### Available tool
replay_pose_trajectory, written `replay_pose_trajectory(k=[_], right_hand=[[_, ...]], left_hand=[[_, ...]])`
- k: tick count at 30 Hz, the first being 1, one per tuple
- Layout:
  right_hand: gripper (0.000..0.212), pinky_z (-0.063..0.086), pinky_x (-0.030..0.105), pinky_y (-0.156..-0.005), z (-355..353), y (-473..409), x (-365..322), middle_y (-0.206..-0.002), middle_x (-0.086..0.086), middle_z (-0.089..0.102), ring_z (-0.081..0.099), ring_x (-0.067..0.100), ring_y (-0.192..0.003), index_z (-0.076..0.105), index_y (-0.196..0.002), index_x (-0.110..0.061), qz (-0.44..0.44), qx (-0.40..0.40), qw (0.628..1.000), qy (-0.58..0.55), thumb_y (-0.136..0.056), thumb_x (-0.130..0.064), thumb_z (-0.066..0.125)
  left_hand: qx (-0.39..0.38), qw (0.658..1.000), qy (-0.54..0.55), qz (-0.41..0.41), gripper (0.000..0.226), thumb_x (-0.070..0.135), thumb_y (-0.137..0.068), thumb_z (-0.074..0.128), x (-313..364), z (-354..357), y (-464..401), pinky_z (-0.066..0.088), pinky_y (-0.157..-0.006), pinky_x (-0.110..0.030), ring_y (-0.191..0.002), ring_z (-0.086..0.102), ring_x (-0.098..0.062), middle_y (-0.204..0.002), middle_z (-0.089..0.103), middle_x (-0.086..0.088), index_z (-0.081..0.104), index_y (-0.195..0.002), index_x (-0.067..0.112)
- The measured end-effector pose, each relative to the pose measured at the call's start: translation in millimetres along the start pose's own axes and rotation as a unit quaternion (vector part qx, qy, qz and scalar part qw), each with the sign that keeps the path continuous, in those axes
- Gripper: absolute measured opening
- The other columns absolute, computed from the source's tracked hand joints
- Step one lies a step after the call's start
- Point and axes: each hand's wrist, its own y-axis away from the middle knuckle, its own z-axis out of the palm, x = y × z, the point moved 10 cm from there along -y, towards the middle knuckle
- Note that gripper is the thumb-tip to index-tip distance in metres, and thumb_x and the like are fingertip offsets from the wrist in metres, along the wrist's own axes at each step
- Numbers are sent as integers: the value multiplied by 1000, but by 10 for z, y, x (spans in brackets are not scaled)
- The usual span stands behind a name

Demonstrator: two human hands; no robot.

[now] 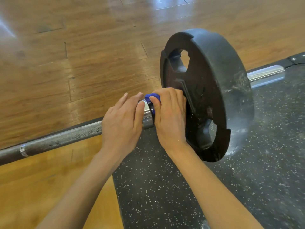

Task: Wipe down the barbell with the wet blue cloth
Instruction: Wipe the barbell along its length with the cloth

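here, right hand grips blue cloth on barbell, left hand flat w/ straight fingers

Both forearms are bare up to the lower edge of view, with no sleeve showing. The left hand and right hand wear no gloves, rings or wristbands, and the fingernails are short and unpainted.

One barbell, one plate, one blue cloth, two hands, one mat.
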Motion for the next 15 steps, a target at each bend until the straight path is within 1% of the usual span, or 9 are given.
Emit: replay_pose_trajectory(k=[3, 5, 7, 9, 10, 11, 13, 14, 15], right_hand=[[29, 35, 25, -85, -129, 107, -72, -98, 2, 65, 50, 18, -96, 67, -104, -8, 17, 14, 999, -43, -103, -25, 43], [30, 34, 23, -88, -228, 210, -194, -99, 2, 65, 49, 15, -95, 67, -104, -8, 3, 17, 998, -68, -104, -25, 43], [34, 35, 25, -88, -327, 331, -360, -98, 4, 65, 51, 17, -94, 68, -103, -6, -20, 18, 996, -87, -106, -27, 41], [40, 38, 29, -89, -435, 441, -528, -96, 7, 65, 53, 21, -94, 69, -102, -4, -40, 25, 994, -97, -108, -28, 38], [40, 38, 30, -90, -497, 480, -622, -96, 9, 65, 53, 22, -94, 70, -102, -2, -53, 31, 993, -97, -108, -28, 40], [38, 38, 30, -93, -567, 520, -706, -96, 11, 66, 53, 22, -94, 71, -101, 0, -67, 37, 992, -96, -107, -26, 44], [24, 33, 28, -98, -730, 578, -820, -93, 18, 68, 51, 23, -97, 71, -98, 8, -92, 54, 989, -97, -97, -12, 58], [18, 32, 28, -101, -807, 601, -834, -95, 20, 69, 51, 24, -100, 71, -97, 10, -93, 56, 989, -96, -92, -4, 62], [16, 32, 28, -102, -873, 611, -828, -98, 20, 69, 52, 25, -104, 72, -98, 9, -83, 52, 991, -96, -89, -1, 63]], left_hand=[[-10, 1000, 0, 12, 61, 48, -105, 15, 32, -1, 71, 40, -99, -34, -147, 38, -13, -145, 57, 12, 57, -141, 23], [-23, 999, 1, 23, 61, 44, -104, 15, 50, 3, 111, 39, -100, -33, -148, 36, -14, -148, 54, 12, 56, -143, 22], [-42, 998, 0, 41, 59, 39, -101, 19, 57, 40, 171, 36, -102, -31, -149, 34, -16, -152, 49, 11, 54, -145, 20], [-49, 996, -6, 70, 45, 24, -102, 40, 88, 52, 251, 36, -103, -32, -149, 34, -19, -154, 48, 9, 54, -144, 19], [-48, 996, 4, 78, 44, 16, -100, 51, 99, 47, 291, 37, -106, -35, -149, 34, -20, -153, 48, 8, 54, -144, 19], [-51, 996, 40, 69, 45, 16, -99, 57, 78, 47, 323, 37, -111, -38, -149, 34, -20, -153, 48, 8, 54, -144, 19], [-80, 985, 152, 14, 49, 33, -98, 52, 28, 47, 368, 31, -120, -47, -151, 29, -12, -153, 47, 14, 53, -145, 22], [-94, 978, 188, -3, 53, 42, -96, 47, 48, 43, 397, 28, -122, -47, -152, 26, -10, -153, 45, 17, 53, -145, 24], [-100, 976, 192, 1, 55, 46, -94, 44, 81, 37, 436, 25, -123, -45, -152, 26, -11, -153, 43, 20, 52, -144, 26]])
